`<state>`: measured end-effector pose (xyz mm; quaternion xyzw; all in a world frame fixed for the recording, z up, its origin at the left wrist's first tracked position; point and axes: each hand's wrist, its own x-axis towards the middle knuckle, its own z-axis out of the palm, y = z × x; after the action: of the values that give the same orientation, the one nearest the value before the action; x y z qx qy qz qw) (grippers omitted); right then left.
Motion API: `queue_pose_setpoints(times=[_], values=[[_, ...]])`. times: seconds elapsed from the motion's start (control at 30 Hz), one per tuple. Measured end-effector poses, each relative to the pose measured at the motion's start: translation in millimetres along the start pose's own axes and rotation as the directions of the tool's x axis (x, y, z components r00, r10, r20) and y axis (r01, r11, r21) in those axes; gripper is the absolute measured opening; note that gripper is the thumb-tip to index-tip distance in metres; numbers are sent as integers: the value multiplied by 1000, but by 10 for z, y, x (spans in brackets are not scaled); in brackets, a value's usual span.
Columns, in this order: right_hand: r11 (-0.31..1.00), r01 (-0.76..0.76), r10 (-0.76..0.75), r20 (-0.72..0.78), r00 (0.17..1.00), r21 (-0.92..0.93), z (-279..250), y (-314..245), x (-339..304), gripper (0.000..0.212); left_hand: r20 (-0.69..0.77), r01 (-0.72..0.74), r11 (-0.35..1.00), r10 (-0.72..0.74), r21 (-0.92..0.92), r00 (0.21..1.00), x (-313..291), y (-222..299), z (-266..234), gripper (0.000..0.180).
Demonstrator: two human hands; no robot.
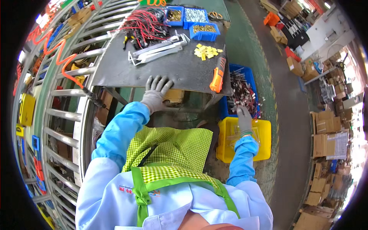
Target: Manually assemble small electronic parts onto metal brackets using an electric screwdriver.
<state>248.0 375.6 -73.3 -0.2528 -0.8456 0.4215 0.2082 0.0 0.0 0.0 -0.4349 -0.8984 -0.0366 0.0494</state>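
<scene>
My left hand (156,94), in a grey glove, rests on the near edge of the black-topped table (115,73) with its fingers spread, holding nothing. Down to the right, my gloved right hand (244,119) reaches over the near side of a blue bin (223,109). Its fingers are bent together at a pile of small parts with red and dark wires (243,92); what they hold is too small to make out. A yellow bin (264,140) lies under my right wrist, with a few pale pieces inside. An orange electric screwdriver (217,78) lies at the table's right edge.
On the table are red and black wires (143,25), white metal brackets (159,51), small yellow pieces (207,51), scissors (215,15) and blue trays of small hardware (204,32). A roller conveyor (65,115) runs along the left, under a coiled orange hose (59,53). Cardboard boxes (326,126) line the right.
</scene>
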Motion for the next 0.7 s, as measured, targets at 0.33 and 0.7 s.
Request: queue_pose_setpoints(times=[0.33,0.7], values=[[909,391,-406,-98,908,-144,-135,-1523,72,27,156,-2,998,-8,65,988,-144,-5,-134,99],[569,743,-500,569,653,-352,2191,-3107,1086,41,369,-352,869,472,-349,800,-17,424,-673,61]])
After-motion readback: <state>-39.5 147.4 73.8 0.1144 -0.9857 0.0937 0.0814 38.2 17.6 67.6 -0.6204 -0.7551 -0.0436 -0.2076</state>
